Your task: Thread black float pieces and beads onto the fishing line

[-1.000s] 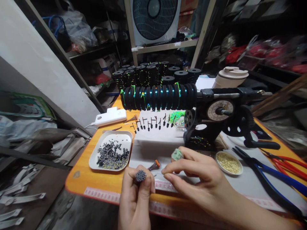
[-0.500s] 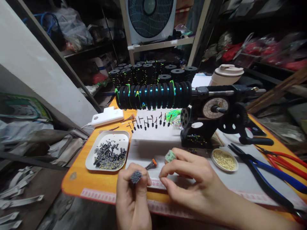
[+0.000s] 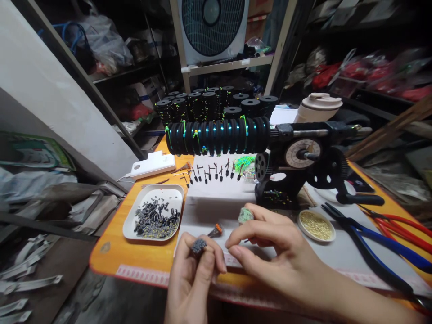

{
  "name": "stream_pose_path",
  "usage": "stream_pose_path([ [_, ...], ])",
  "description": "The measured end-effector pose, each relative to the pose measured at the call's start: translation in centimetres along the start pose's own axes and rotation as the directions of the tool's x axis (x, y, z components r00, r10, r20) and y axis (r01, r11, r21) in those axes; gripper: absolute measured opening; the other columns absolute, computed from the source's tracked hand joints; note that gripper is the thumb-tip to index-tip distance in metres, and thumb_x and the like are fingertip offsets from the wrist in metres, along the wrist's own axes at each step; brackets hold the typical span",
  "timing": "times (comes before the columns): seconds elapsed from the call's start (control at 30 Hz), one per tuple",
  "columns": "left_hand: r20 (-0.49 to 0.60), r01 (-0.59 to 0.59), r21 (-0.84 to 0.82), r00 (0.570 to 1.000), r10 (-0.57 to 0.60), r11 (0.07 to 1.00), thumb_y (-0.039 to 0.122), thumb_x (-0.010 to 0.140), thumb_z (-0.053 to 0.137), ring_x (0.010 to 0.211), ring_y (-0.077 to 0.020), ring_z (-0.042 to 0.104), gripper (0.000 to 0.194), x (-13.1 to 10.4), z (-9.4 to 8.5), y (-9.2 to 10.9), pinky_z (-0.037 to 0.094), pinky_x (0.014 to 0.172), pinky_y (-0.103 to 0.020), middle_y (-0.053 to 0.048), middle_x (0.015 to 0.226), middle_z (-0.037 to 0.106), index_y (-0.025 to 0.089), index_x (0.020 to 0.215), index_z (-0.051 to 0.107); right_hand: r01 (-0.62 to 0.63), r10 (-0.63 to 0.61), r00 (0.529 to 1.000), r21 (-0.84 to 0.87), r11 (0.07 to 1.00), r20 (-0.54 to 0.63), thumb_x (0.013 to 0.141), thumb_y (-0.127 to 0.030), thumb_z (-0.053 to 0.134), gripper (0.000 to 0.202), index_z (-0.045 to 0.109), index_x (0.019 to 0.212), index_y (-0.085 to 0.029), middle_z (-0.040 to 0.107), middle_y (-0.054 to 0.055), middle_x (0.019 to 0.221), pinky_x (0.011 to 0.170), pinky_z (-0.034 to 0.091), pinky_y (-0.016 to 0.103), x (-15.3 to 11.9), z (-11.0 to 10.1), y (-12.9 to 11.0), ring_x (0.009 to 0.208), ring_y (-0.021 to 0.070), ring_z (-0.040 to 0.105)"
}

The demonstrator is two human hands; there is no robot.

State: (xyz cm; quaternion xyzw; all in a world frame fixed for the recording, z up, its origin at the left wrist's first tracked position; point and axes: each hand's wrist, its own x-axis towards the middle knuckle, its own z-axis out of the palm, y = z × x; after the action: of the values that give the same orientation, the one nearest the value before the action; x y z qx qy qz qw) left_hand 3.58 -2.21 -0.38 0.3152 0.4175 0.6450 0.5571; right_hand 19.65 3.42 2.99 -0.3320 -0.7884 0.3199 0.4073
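My left hand [image 3: 194, 274] is closed around a bundle of thin dark grey tubes [image 3: 198, 246], their ends facing up between thumb and fingers. To its right, my right hand [image 3: 273, 252] is curled, with a rough pale-green lump [image 3: 245, 216] against the far side of its fingers. Its thumb and index tips are close together; whether anything small is between them is unclear. A dark bundle with orange ends [image 3: 218, 230] lies on the white paper [image 3: 202, 204] just beyond my left hand. A white tray [image 3: 126, 225] of small dark tubular pieces stands on the left.
Behind the paper, a black winding device [image 3: 219, 136] carries a ridged cylinder with green ties. Small dark stemmed pieces [image 3: 216, 173] hang below it. At right are a dish of gold bits [image 3: 317, 226], blue-handled pliers [image 3: 367, 245], red-handled cutters [image 3: 398, 225] and a lidded cup [image 3: 319, 107].
My right hand's fingers have shifted slightly, and the green lump has moved a little up and right. My left hand has moved slightly right, still holding the grey bundle.
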Motion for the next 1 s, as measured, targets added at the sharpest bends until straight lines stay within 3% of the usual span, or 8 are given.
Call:
stream_pose_path([
  [0.1, 0.031, 0.089, -0.027, 0.996, -0.088, 0.996, 0.039, 0.087, 0.074, 0.061, -0.0089, 0.047, 0.025, -0.2, 0.3, -0.6, 0.039, 0.059, -0.018, 0.004, 0.065, 0.057, 0.021, 0.077, 0.060, -0.002, 0.002, 1.000, 0.017, 1.000, -0.012, 0.091, -0.018, 0.065, 0.013, 0.074, 0.085, -0.025, 0.066, -0.001, 0.068, 0.079, 0.049, 0.034, -0.1, 0.1, 0.4, 0.068, 0.0163, 0.056],
  [0.2, 0.020, 0.153, 0.005, 0.988, -0.153, 0.988, 0.042, 0.086, 0.075, 0.062, -0.0091, 0.048, 0.025, -0.3, 0.6, -0.7, 0.040, 0.060, -0.019, 0.004, 0.067, 0.057, 0.021, 0.081, 0.062, 0.004, -0.003, 0.999, 0.034, 0.999, -0.038, 0.092, -0.022, 0.069, 0.010, 0.077, 0.090, -0.026, 0.069, -0.002, 0.068, 0.099, 0.045, 0.043, -0.2, 0.2, 0.7, 0.070, 0.0175, 0.060],
  [0.33, -0.010, 0.079, 0.138, 0.997, -0.079, 0.987, 0.043, 0.088, 0.072, 0.080, -0.0162, 0.058, 0.022, -0.4, 1.5, -0.6, 0.049, 0.078, -0.027, 0.000, 0.080, 0.062, 0.023, 0.084, 0.064, 0.022, -0.019, 0.998, 0.038, 0.999, -0.066, 0.092, -0.023, 0.068, 0.011, 0.079, 0.092, -0.026, 0.068, 0.000, 0.068, 0.082, 0.053, 0.036, -0.2, 0.4, 0.7, 0.068, 0.0173, 0.060],
  [0.4, -0.031, 0.040, 0.184, 0.999, -0.035, 0.982, 0.046, 0.088, 0.071, 0.086, -0.0194, 0.060, 0.025, -0.5, 1.8, -0.8, 0.050, 0.083, -0.030, -0.002, 0.082, 0.062, 0.023, 0.083, 0.064, 0.036, -0.034, 0.996, 0.021, 0.999, -0.077, 0.091, -0.021, 0.069, 0.010, 0.078, 0.089, -0.024, 0.064, -0.001, 0.066, 0.084, 0.053, 0.037, -0.2, 0.4, 0.6, 0.063, 0.0153, 0.057],
  [0.5, -0.072, 0.029, 0.111, 0.997, -0.021, 0.993, 0.041, 0.090, 0.070, 0.078, -0.0161, 0.057, 0.019, -0.5, 1.9, -1.2, 0.050, 0.077, -0.026, 0.000, 0.082, 0.061, 0.023, 0.085, 0.063, 0.037, -0.037, 0.996, 0.008, 0.999, -0.082, 0.091, -0.018, 0.068, 0.010, 0.077, 0.088, -0.023, 0.062, -0.002, 0.064, 0.089, 0.051, 0.039, -0.3, 0.4, 0.5, 0.060, 0.0137, 0.054],
  [0.63, -0.067, -0.127, 0.031, 0.989, 0.129, 0.991, 0.030, 0.096, 0.063, 0.063, -0.0115, 0.046, 0.019, -0.2, 1.5, -1.4, 0.041, 0.060, -0.019, 0.004, 0.071, 0.052, 0.024, 0.078, 0.059, 0.041, -0.041, 0.997, 0.007, 0.999, -0.065, 0.093, -0.021, 0.066, 0.013, 0.078, 0.089, -0.021, 0.065, 0.002, 0.067, 0.064, 0.048, 0.031, -0.3, 0.3, 0.6, 0.064, 0.0163, 0.057],
  [0.8, -0.062, -0.339, 0.085, 0.937, 0.345, 0.937, 0.027, 0.095, 0.064, 0.066, -0.0122, 0.048, 0.012, 0.2, 1.2, -1.0, 0.042, 0.066, -0.022, 0.005, 0.072, 0.054, 0.026, 0.084, 0.061, 0.062, -0.063, 0.996, -0.013, 0.998, -0.057, 0.089, -0.013, 0.065, 0.015, 0.079, 0.083, -0.015, 0.057, 0.003, 0.065, 0.056, 0.040, 0.028, 0.0, 0.2, 0.3, 0.064, 0.0161, 0.055],
  [1.0, -0.009, -0.377, 0.120, 0.925, 0.381, 0.918, 0.022, 0.099, 0.057, 0.069, -0.0121, 0.050, 0.013, 0.4, 0.4, -1.4, 0.043, 0.067, -0.022, 0.004, 0.074, 0.054, 0.026, 0.088, 0.061, 0.078, -0.078, 0.997, -0.006, 0.997, 0.015, 0.088, -0.009, 0.064, 0.016, 0.078, 0.084, -0.014, 0.048, 0.000, 0.066, 0.053, 0.033, 0.025, 0.1, 0.4, 0.1, 0.063, 0.0135, 0.049],
])
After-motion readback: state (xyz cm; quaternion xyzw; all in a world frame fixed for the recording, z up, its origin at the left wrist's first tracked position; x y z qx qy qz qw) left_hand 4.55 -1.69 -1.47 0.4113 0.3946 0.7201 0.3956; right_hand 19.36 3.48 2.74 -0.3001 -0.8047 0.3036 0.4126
